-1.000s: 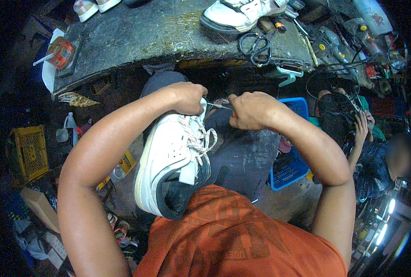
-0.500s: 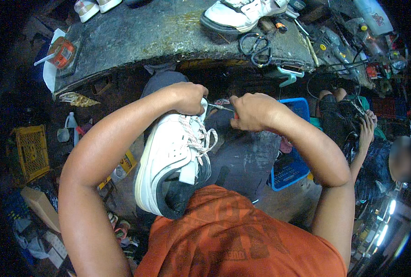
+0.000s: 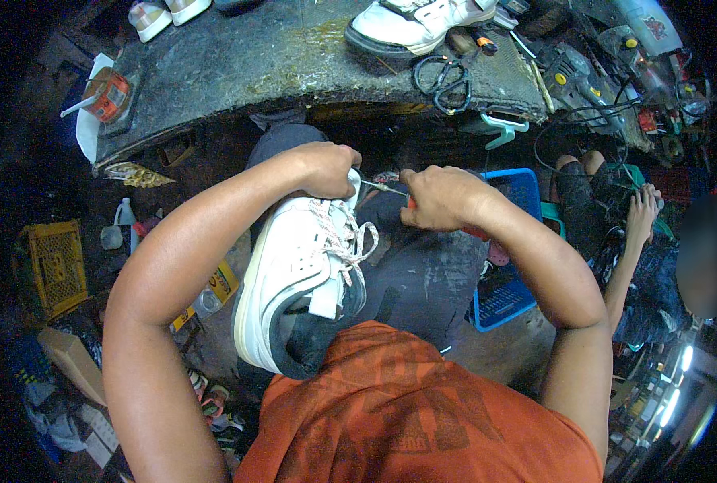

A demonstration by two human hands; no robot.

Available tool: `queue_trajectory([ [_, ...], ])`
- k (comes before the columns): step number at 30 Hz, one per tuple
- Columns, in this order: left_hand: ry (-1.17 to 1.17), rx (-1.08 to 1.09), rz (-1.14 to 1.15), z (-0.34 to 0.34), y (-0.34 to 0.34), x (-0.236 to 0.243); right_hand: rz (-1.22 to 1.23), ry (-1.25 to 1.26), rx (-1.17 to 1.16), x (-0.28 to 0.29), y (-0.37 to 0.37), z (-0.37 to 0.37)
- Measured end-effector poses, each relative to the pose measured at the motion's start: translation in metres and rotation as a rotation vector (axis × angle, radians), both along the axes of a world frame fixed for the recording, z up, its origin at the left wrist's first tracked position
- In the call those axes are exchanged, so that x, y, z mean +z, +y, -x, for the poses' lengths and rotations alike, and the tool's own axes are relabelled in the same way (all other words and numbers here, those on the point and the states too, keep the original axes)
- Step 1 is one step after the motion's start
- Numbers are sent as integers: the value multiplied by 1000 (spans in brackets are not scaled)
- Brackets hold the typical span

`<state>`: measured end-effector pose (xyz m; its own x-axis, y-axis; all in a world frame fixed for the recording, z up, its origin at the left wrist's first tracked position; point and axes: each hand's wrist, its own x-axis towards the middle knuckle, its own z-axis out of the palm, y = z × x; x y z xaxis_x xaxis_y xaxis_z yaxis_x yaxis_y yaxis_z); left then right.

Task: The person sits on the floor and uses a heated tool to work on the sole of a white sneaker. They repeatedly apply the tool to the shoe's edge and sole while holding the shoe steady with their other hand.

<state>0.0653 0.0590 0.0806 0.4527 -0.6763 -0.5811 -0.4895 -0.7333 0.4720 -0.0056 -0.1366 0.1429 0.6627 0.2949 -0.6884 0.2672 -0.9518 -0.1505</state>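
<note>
My left hand (image 3: pixel 324 167) is clamped over the toe of the white sneaker (image 3: pixel 294 282) — it stands under my palm. My right hand (image 3: pixel 439 197) — just beside — grips a thin metal tool (image 3: pixel 383 187), tip touching the toe.

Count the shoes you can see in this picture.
4: one white sneaker on the person's lap, gripped at the toe by the left hand; one white shoe on the bench top middle; two more at its upper left edge. Floor clutter may hide others.
</note>
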Motion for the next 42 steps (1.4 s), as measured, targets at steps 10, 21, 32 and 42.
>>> queue_trajectory([
  [10, -6, 10, 3, 0, 0, -1, -85, -6, -54, -13, -7, 12],
  [21, -17, 9, 32, -1, 1, -5, -60, 15, -80, -16, -7, 19],
  [32, 243, -20, 354, 2, 2, 7, -666, 303, -793, 16, -69, 87],
  [42, 108, -595, 349, 76, -91, 15, -1038, 114, -1174, 14, -104, 164],
])
